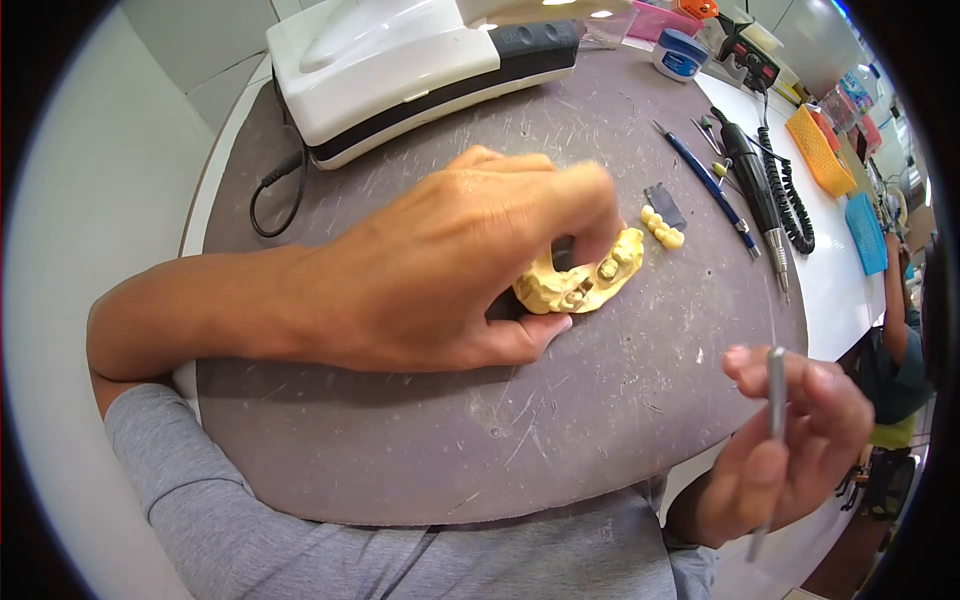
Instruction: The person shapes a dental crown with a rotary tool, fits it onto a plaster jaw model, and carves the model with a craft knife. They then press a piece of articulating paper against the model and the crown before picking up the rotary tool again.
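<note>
My left hand (440, 260) is closed on a yellow dental cast (618, 270), thumb along its near side and bent fingers over the top. Part of the cast is hidden under those fingers. Lower right, off the mat's edge, my right hand (800, 440) grips a slim metal hand instrument (777, 385) between thumb and fingers. The instrument stands nearly upright, and its lower end is blurred. Just beyond the cast lies a short row of tooth-coloured crowns (661, 228), beside a small dark grey sheet (666, 205).
A white and black machine (400, 85) stands at the back left of the scratched grey mat (480, 430). On the right lie a blue pen-like tool (708, 188) and a corded handpiece (755, 180). Farther right are an orange basket (820, 152), a blue basket (865, 235) and another person's arm (894, 300).
</note>
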Demonstrator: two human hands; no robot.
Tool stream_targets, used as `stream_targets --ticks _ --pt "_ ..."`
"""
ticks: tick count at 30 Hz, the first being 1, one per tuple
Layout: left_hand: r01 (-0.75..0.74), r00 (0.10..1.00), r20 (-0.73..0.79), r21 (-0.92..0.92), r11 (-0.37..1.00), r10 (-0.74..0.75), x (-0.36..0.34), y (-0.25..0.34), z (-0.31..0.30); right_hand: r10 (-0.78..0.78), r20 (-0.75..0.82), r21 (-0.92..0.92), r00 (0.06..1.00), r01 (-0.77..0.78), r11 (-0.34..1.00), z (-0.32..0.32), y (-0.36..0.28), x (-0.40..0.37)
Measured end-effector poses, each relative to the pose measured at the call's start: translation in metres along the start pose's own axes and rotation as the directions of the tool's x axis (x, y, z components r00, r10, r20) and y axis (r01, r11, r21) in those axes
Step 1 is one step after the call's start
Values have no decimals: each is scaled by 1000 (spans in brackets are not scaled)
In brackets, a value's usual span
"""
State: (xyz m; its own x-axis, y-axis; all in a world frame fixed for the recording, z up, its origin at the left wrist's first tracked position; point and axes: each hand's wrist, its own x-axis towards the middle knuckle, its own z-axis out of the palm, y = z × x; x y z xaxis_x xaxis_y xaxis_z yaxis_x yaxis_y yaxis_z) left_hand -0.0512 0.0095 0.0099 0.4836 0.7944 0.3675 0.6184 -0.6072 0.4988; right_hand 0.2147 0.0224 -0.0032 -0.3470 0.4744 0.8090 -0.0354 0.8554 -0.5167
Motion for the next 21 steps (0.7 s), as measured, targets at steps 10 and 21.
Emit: stream_targets --ticks 10,21 --pt "-56 997 -59 -208 977 45 5 12 10 51 80 -4 995 -51 999 18 -11 -11" --pt "28 999 -14 -393 919 -36 2 19 25 120 41 122 992 -125 985 36 -11 -22"
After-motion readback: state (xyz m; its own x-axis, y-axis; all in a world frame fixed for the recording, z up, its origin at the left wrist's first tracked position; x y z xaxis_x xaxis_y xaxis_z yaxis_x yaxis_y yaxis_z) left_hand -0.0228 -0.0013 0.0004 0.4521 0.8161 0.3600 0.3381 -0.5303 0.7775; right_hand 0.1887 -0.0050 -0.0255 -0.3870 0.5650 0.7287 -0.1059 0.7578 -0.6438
